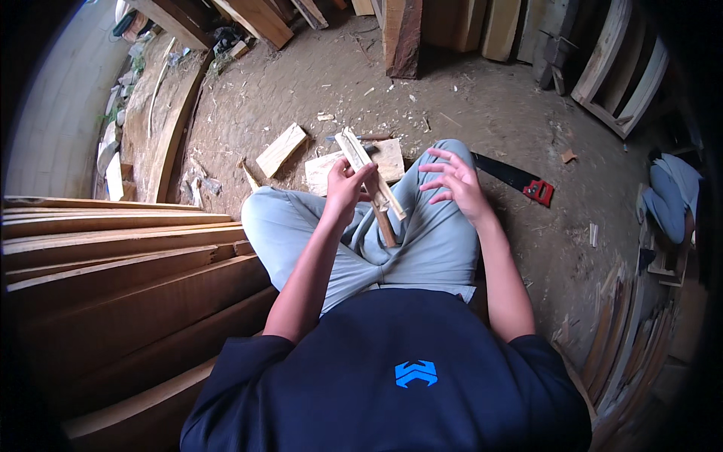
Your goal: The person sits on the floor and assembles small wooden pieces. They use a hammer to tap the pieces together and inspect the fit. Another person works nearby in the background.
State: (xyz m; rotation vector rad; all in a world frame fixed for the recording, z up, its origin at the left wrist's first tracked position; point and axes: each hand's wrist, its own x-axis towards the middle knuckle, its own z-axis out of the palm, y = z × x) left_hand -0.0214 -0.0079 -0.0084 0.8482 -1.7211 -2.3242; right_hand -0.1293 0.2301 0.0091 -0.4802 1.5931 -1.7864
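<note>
Narrow pale wooden strips [354, 148], side by side and slanting over my lap, are gripped by the fingers of my left hand [348, 187]. Under their lower end shows a brown wooden handle [386, 228]; what it belongs to is mostly hidden. My right hand [456, 183] is raised above my right knee, its fingers spread and holding nothing. Beyond my lap, a flat pale board [388, 160] lies on the ground behind the strips. A slim tool with a brown handle [371, 137] rests at its far edge.
Right of my knee lies a handsaw [538, 191] with a red handle and dark blade. A wood block [282, 150] sits ahead on the dirt floor among shavings. Long planks [120, 245] are stacked at my left. Timber posts [401, 41] stand ahead. Another person [669, 197] is at far right.
</note>
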